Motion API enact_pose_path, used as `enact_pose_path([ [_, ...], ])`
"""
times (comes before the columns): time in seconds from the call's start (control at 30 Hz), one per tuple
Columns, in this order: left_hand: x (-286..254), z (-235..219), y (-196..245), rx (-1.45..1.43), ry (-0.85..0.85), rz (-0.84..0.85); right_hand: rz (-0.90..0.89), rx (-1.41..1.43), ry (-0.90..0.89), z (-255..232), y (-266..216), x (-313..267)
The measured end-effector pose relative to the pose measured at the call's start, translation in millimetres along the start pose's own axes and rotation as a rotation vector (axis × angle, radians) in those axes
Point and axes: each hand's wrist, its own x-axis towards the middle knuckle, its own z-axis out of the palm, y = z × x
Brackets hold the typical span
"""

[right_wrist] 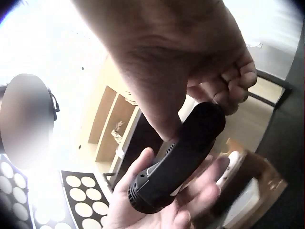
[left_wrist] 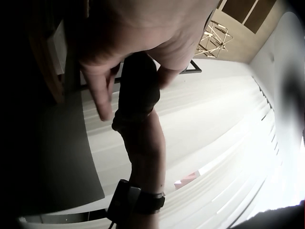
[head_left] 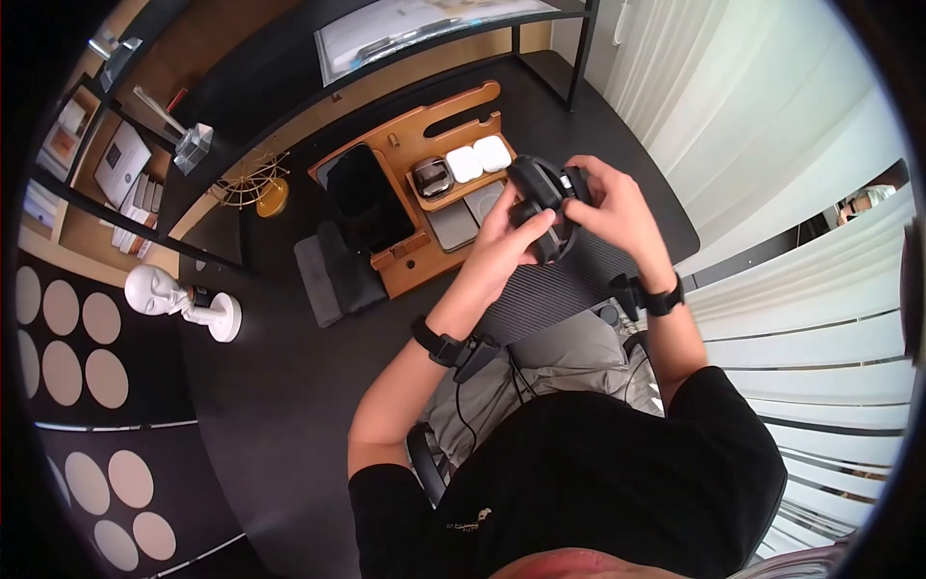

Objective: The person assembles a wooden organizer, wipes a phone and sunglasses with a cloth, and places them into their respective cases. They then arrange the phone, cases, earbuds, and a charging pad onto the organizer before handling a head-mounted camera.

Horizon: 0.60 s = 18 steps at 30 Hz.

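Note:
Both hands hold a pair of black headphones [head_left: 533, 181] in front of the body, raised over the desk. The left hand [head_left: 500, 236] grips from the near left, its thumb lying across the headphones. On the other side, the right hand [head_left: 617, 203] pinches the headphones between thumb and fingers. The right wrist view shows the dark body of the headphones [right_wrist: 171, 167] slanting between the right hand [right_wrist: 186, 71] above and the left hand [right_wrist: 126, 205] below. In the left wrist view the headphones [left_wrist: 138, 86] are a dark shape under the left hand [left_wrist: 143, 33].
Beyond the hands stands a wooden organizer [head_left: 405, 150] with a dark tablet-like slab [head_left: 365, 198], a watch [head_left: 432, 177] and two white cases [head_left: 477, 159]. A dark grey pouch [head_left: 338, 275] lies beside it. A white head figurine [head_left: 154, 289] and gold wire ornament [head_left: 270, 193] stand left.

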Motion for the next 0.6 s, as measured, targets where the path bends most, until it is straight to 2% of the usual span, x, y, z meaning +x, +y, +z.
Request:
enact_pose_path([
  [0.03, -2, 0, -10, -0.037, 0.046, 0.110, -0.046, -0.023, 0.029, 6, -12, -5],
  [0.07, -8, 1, -10, -0.035, 0.061, 0.109, -0.046, -0.001, 0.081, 14, -19, -10],
  [0.13, -26, 6, -4, -0.213, 0.160, 0.181, -0.037, 0.144, 0.074, 22, -33, -20],
  [0.2, -48, 6, -5, -0.198, 0.209, 0.181, -0.059, 0.316, 0.060, 36, -25, -29],
  [0.23, -59, 6, -8, -0.231, 0.229, 0.219, -0.021, 0.568, 0.043, 49, -29, -38],
  [0.27, -69, 6, -12, -0.264, 0.252, 0.258, -0.007, 0.676, -0.024, 52, -34, -46],
  [0.33, -83, 8, -21, -0.253, 0.334, 0.281, 0.044, 0.894, -0.028, 70, -42, -56],
  [0.4, -93, 4, -36, -0.453, 0.324, 0.366, 0.018, 0.894, -0.055, 82, -45, -57],
  [0.47, -101, -6, -45, -0.426, 0.322, 0.388, -0.006, 0.891, -0.072, 85, -43, -63],
  [0.53, -105, -13, -46, -0.231, 0.396, 0.358, -0.068, 0.701, -0.138, 84, -41, -67],
  [0.6, -110, -17, -46, -0.246, 0.381, 0.352, -0.033, 0.745, -0.130, 91, -36, -70],
])
